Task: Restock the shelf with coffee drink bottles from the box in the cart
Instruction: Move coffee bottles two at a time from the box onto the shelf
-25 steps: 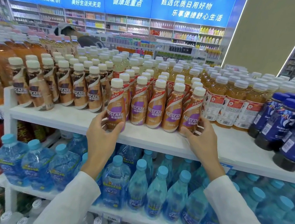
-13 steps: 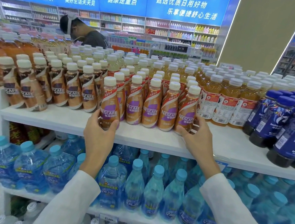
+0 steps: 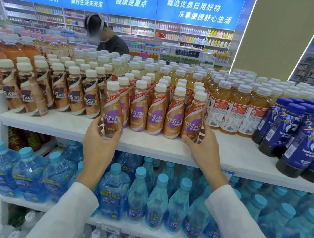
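Now, left hand (image 3: pixel 99 142): grips the left bottle (image 3: pixel 113 113) low on its body, thumb on its left side.
Right hand (image 3: pixel 203 147): curled round the foot of the right bottle (image 3: pixel 191 121).
Coffee row (image 3: pixel 154 115): purple-label bottles standing packed between the two held ones, on the top shelf (image 3: pixel 58 124).
Box and cart: not in view.
Risk, near edge: the left bottle stands close to the shelf's near lip, so a careless pull or release could drop it onto the water bottles (image 3: pixel 139 192) below.
Risk, toppling: squeezing the ends inward may tilt these tall narrow bottles, and one falling could knock over those behind.
Left neighbours: brown coffee (image 3: pixel 75 99) just beside, limiting sideways room.
Right neighbours: tea bottles (image 3: pixel 234 110) close against the right bottle, with blue bottles (image 3: pixel 301 137) further right.
Far: a person (image 3: pixel 109 40) beyond the shelf.
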Available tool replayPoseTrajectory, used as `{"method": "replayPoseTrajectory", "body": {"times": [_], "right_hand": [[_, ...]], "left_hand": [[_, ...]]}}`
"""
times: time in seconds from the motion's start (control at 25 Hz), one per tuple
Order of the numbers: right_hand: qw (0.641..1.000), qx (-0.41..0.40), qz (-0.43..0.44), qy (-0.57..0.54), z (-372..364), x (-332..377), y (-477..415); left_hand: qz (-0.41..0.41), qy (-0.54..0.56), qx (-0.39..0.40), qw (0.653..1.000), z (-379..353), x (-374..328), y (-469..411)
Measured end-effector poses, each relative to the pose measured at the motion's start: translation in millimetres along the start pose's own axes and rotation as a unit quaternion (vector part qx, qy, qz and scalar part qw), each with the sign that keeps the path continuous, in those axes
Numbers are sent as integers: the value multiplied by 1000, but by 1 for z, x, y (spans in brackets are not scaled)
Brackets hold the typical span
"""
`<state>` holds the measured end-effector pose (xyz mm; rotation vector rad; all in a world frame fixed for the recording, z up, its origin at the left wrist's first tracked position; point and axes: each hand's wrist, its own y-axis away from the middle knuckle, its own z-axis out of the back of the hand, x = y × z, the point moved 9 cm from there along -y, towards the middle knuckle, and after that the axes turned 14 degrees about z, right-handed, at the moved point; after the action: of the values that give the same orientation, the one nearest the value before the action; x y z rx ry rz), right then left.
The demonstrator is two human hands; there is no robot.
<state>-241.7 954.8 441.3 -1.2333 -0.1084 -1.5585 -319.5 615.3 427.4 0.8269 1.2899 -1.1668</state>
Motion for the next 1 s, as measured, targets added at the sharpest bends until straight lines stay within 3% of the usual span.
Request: {"method": "replayPoseTrajectory", "body": {"times": [0.12,0.28,0.6,0.72,0.84,1.0], "right_hand": [[1000,-11,11,27,4,13,27],[996,-22,66,-61,-16,34,86],[969,82,114,-204,-137,81,200],[950,201,83,-225,-209,98,254],[901,377,43,-213,-290,120,327],[869,462,-8,-174,-371,144,409]], "left_hand": [[21,-8,-7,1000,21,17,17],[51,-33,-39,997,68,59,58],[177,-33,-148,972,215,162,155],[217,-21,-205,954,281,205,194],[263,-26,-250,932,349,244,235],[335,39,-322,885,432,301,284]]}}
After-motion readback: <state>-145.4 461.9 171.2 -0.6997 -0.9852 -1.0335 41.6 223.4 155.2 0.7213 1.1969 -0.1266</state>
